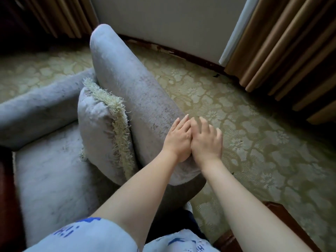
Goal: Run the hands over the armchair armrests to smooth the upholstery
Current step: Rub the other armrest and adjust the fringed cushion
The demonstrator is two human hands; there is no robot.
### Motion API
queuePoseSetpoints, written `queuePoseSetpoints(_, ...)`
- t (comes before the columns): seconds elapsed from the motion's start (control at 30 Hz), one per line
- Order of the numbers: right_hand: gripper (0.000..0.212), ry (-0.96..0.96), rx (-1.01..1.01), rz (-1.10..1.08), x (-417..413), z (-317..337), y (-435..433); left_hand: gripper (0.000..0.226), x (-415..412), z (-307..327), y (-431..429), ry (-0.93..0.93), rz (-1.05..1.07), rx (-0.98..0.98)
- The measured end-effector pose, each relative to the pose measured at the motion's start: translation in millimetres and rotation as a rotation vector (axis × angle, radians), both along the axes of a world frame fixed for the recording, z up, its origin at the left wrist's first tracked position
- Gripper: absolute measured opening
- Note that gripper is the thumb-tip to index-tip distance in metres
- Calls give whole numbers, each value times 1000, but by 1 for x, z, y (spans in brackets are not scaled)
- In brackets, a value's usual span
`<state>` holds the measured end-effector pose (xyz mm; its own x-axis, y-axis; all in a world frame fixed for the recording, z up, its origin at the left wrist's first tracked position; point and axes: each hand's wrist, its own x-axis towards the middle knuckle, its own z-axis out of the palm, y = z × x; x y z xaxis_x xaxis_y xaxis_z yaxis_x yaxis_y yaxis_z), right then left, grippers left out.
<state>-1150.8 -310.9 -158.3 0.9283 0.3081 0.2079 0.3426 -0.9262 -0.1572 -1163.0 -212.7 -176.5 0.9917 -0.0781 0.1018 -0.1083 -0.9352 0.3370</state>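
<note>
Open-palmed, gripping nothing, left hand and right hand touching on grey armrest, shirt lettering illegible.

Dim, soft light from above, dark vignetted corners, wide-angle bending at edges, slight blur

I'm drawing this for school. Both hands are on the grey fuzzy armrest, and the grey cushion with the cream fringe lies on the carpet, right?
No: the head view shows the cream-fringed grey cushion on the chair seat, leaning against the grey fuzzy armrest. The left hand and right hand are on that armrest.
</note>
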Motion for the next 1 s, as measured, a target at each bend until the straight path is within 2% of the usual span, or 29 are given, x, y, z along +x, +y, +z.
queuePoseSetpoints(0.07,34,-118,-69,212,-1,6,10,59,-19,-4,6,33,130,-13)
queuePoseSetpoints(0.1,35,-119,-74,295,-5,8,16,60,-28,-7,9,66,191,-2)
queuePoseSetpoints(0.27,46,27,-212,596,-29,15,58,65,-77,-18,45,232,493,166)
queuePoseSetpoints(0.43,41,54,-284,914,-63,8,101,66,-147,-9,81,266,991,47)
queuePoseSetpoints(0.57,39,77,-393,1114,-96,-1,127,67,-211,-9,89,291,1295,26)
queuePoseSetpoints(0.7,49,97,-478,1269,-134,-17,147,66,-275,-17,81,372,1459,5)
queuePoseSetpoints(0.83,43,160,-534,1317,-171,-30,161,64,-319,-33,73,438,1587,-33)
queuePoseSetpoints(1.0,35,239,-580,1265,-201,-51,178,65,-341,-55,88,489,1572,-81)
